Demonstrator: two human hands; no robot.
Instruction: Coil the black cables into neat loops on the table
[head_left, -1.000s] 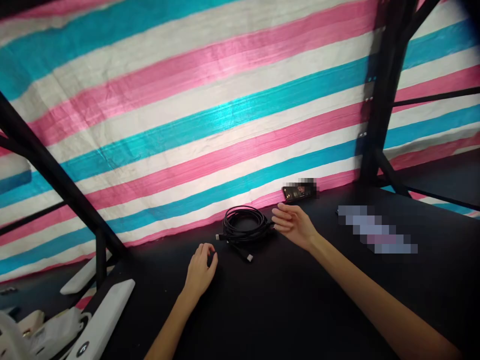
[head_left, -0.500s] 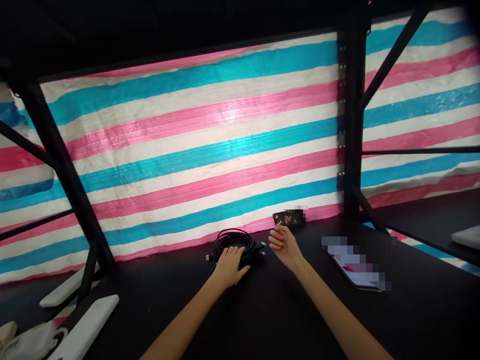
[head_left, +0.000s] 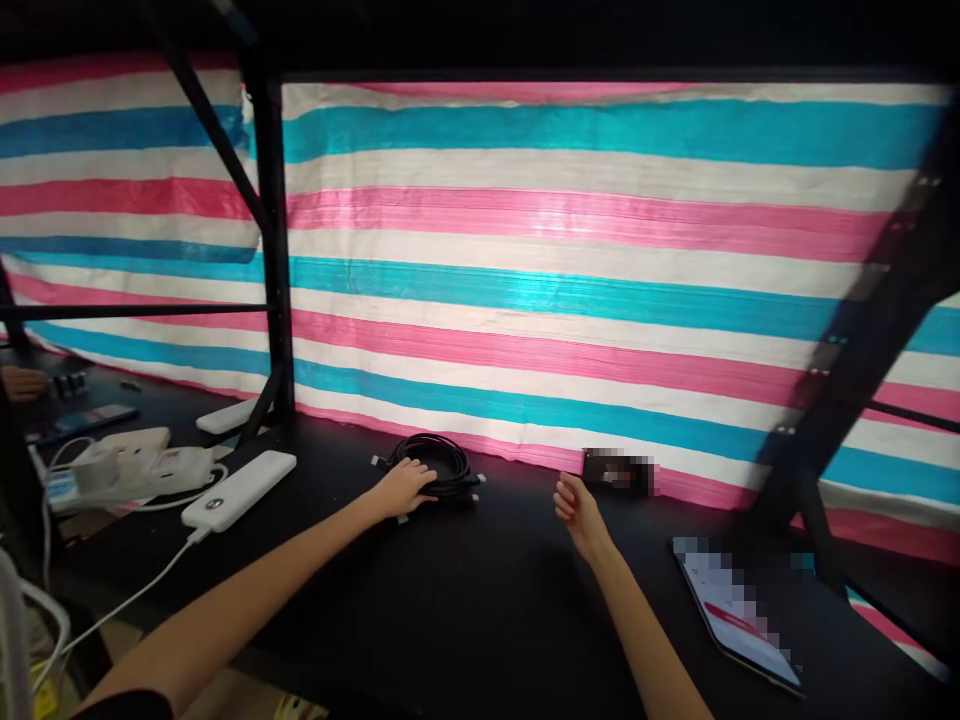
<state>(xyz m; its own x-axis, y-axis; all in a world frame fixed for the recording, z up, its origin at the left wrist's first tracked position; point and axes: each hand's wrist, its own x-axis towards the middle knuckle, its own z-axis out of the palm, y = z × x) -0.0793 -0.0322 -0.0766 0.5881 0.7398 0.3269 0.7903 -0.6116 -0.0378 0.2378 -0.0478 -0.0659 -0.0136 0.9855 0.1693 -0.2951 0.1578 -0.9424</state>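
Note:
A coiled black cable (head_left: 450, 462) with pale plug ends lies on the black shelf (head_left: 450, 600) near the striped sheet. My left hand (head_left: 405, 487) rests on the left part of the coil, its fingers over the loops; whether they grip it is not clear. To the right of the coil, my right hand (head_left: 579, 510) is raised over the shelf with its fingers curled in, and anything inside them is hidden. Just behind that hand is a dark object (head_left: 616, 472), partly blurred out.
At the right lies a tablet or phone (head_left: 739, 615) with a lit screen. A white power bank (head_left: 240, 490) with a cable, a power strip (head_left: 169, 470) and another white device (head_left: 225, 416) are at the left. Black posts (head_left: 276, 250) frame the striped sheet (head_left: 525, 290).
The view has turned left and levelled, showing more of the left side. My left hand has slid toward the coil's left side. My right hand stays raised and curled.

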